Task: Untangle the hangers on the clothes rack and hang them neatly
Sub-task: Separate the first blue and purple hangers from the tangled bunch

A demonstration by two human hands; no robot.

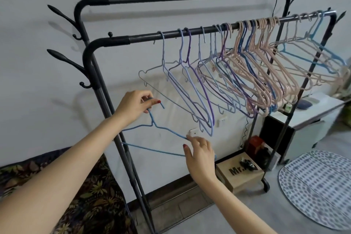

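A black double-rail clothes rack (144, 37) stands against the wall. Several hangers hang on its front rail: grey and lilac ones spaced apart at the left (190, 85), a crowded, overlapping bunch of pink, blue and purple ones in the middle (260, 74), and pink and blue ones at the right end (311, 47). Below the rail I hold a blue hanger (165, 129) off the rack. My left hand (136, 104) pinches its hook. My right hand (199, 153) holds its right shoulder end with fingertips.
A cardboard box (239, 175) marked "Mr." sits by the rack's wheeled foot. A white cabinet (313, 121) stands at the right, a dotted oval mat (319, 186) lies on the floor, and a leaf-patterned cloth (91, 195) lies at the lower left.
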